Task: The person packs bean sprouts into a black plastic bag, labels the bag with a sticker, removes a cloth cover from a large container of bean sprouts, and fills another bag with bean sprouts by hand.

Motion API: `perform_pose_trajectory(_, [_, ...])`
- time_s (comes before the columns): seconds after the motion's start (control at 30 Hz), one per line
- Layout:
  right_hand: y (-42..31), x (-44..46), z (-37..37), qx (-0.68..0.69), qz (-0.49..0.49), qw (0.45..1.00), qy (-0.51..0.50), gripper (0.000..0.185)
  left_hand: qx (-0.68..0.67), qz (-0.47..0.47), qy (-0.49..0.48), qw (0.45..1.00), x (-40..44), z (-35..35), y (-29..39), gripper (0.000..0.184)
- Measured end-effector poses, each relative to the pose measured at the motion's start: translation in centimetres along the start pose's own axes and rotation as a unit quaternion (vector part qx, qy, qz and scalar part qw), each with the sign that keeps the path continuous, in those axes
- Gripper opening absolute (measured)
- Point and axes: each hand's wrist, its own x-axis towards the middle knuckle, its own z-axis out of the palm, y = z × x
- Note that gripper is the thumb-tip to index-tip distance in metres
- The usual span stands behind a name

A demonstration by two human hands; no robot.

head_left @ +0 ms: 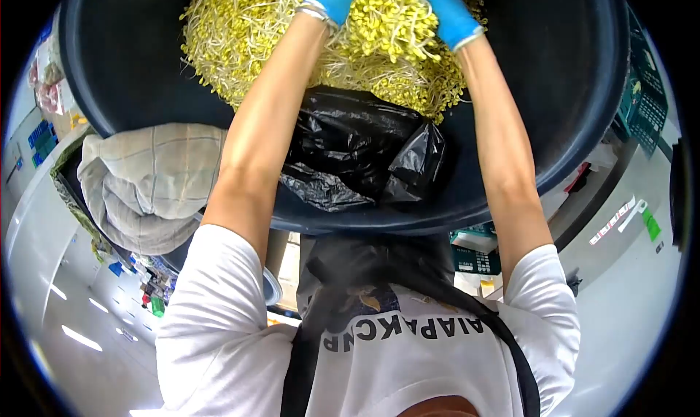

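Shirtfront (379,366), arms (255,136) outstretched, hands (446,13) seemingly cupped.

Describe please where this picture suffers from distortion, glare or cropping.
Head view: strong fisheye bending, dark corners; head view: shiny highlights on the black plastic, bright ceiling lights at lower left; head view: left hand and right hand cut by the top edge.

Glossy plastic bag (357,136), smooth plastic tub (550,59), matt woven cloth (149,176).

Rumpled checked cloth (149,180), probably a green crate (647,99)
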Motion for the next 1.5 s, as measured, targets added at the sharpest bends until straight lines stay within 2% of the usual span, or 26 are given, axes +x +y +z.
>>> perform_pose_trajectory(0.07, [-1.3, -4.3, 2.1, -0.057, -0.036, 0.996, -0.051, 0.025, -0.112, 0.035, -0.064, 0.991, -9.1, 0.9, 4.3, 0.043])
perform_pose_trajectory(0.13, [-0.9, -9.1, 4.1, -0.272, -0.175, 0.943, -0.083, 0.039, -0.092, 0.052, 0.03, 0.994, -16.0, -0.6, 2.8, 0.043])
perform_pose_trajectory(0.2, [0.3, -13.5, 6.6, -0.271, -0.133, 0.945, -0.129, 0.047, -0.05, 0.087, 0.083, 0.992, -23.3, 0.3, 2.4, 0.044])
perform_pose_trajectory(0.23, [1.1, -15.3, 7.3, -0.317, -0.135, 0.927, -0.151, 0.041, 0.228, 0.219, 0.089, 0.944, -25.9, -0.8, -0.6, 0.042])
perform_pose_trajectory(0.27, [2.3, -17.0, 7.7, -0.361, -0.137, 0.906, -0.174, 0.035, 0.487, 0.326, 0.09, 0.805, -28.4, -2.2, -5.0, 0.04])
perform_pose_trajectory(0.3, [4.5, -18.8, 7.7, -0.241, -0.103, 0.949, -0.176, 0.037, 0.476, 0.309, 0.075, 0.82, -30.6, -2.4, -8.0, 0.042])
perform_pose_trajectory(0.33, [6.4, -19.1, 6.8, -0.324, -0.134, 0.91, -0.222, 0.039, 0.399, 0.236, 0.062, 0.884, -32.2, -2.6, -10.7, 0.044])
perform_pose_trajectory(0.37, [8.3, -19.4, 5.9, -0.398, -0.172, 0.862, -0.263, 0.042, 0.338, 0.163, 0.056, 0.925, -33.2, -3.1, -13.7, 0.047])
perform_pose_trajectory(0.4, [9.8, -18.7, 4.5, -0.636, -0.264, 0.651, -0.32, 0.045, 0.32, 0.092, 0.053, 0.941, -32.9, -4.0, -16.8, 0.049])
perform_pose_trajectory(0.43, [12.8, -18.5, 3.5, -0.611, -0.25, 0.678, -0.323, 0.047, 0.309, 0.022, 0.053, 0.949, -32.6, -5.6, -19.6, 0.051])
perform_pose_trajectory(0.47, [16.3, -18.0, 2.3, -0.588, -0.185, 0.712, -0.336, 0.057, 0.351, -0.057, 0.045, 0.933, -31.1, -7.5, -22.5, 0.053])
perform_pose_trajectory(0.53, [21.5, -16.6, 1.9, -0.796, -0.186, 0.477, -0.324, 0.07, 0.422, -0.171, 0.045, 0.889, -29.0, -11.8, -26.8, 0.058])
perform_pose_trajectory(0.6, [23.2, -15.1, 2.0, -0.821, -0.023, 0.485, -0.3, 0.074, 0.45, -0.228, 0.085, 0.859, -28.2, -15.5, -29.5, 0.063])
perform_pose_trajectory(0.67, [26.3, -14.4, 0.5, -0.831, -0.151, 0.494, -0.206, 0.062, 0.423, -0.205, 0.182, 0.864, -28.6, -17.2, -30.5, 0.068])
perform_pose_trajectory(0.73, [26.7, -14.6, 2.2, -0.846, -0.105, 0.497, -0.16, 0.06, 0.372, 0.009, 0.31, 0.875, -31.1, -15.3, -26.1, 0.077])
perform_pose_trajectory(0.77, [27.7, -15.0, 2.6, -0.857, -0.072, 0.488, -0.15, 0.056, 0.356, -0.027, 0.324, 0.876, -32.8, -13.7, -21.4, 0.081])
perform_pose_trajectory(0.87, [28.8, -16.1, 1.9, -0.867, -0.062, 0.419, -0.263, 0.06, 0.358, 0.071, 0.347, 0.864, -36.5, -12.8, -18.1, 0.091])
perform_pose_trajectory(1.0, [24.0, -13.1, 3.7, -0.813, 0.149, 0.419, -0.375, 0.086, 0.101, -0.083, 0.21, 0.969, -37.6, -16.4, -17.7, 0.089])
perform_pose_trajectory(1.07, [20.2, -13.4, 4.6, -0.774, 0.122, 0.493, -0.377, 0.095, -0.049, -0.233, 0.159, 0.958, -37.3, -17.0, -10.6, 0.078])
perform_pose_trajectory(1.17, [10.3, -11.7, 9.1, -0.639, 0.148, 0.692, -0.302, 0.067, -0.074, -0.196, 0.001, 0.978, -34.0, -19.7, -5.2, 0.046])
perform_pose_trajectory(1.2, [9.8, -9.8, 8.2, -0.538, 0.002, 0.81, -0.235, 0.059, -0.115, -0.134, 0.003, 0.984, -32.2, -20.2, -3.5, 0.042])
perform_pose_trajectory(1.23, [4.6, -9.4, 12.4, -0.466, 0.117, 0.869, -0.117, 0.054, -0.129, -0.078, 0.04, 0.988, -30.0, -20.6, -2.1, 0.04])
perform_pose_trajectory(1.27, [4.4, -6.1, 10.9, -0.362, 0.039, 0.926, -0.097, 0.057, -0.143, -0.023, 0.078, 0.986, -27.4, -21.2, -0.8, 0.039])
perform_pose_trajectory(1.33, [2.3, -2.1, 14.3, -0.362, 0.023, 0.928, -0.085, 0.056, -0.102, 0.045, 0.15, 0.982, -21.0, -24.1, 0.4, 0.037])
perform_pose_trajectory(1.4, [1.7, 1.2, 18.8, -0.35, 0.002, 0.924, -0.151, 0.073, -0.058, -0.047, 0.278, 0.958, -15.7, -26.9, 1.5, 0.043])
perform_pose_trajectory(1.5, [2.1, 6.5, 24.7, -0.407, 0.022, 0.899, -0.163, 0.091, 0.025, -0.013, 0.367, 0.93, -9.8, -32.2, -0.6, 0.046])
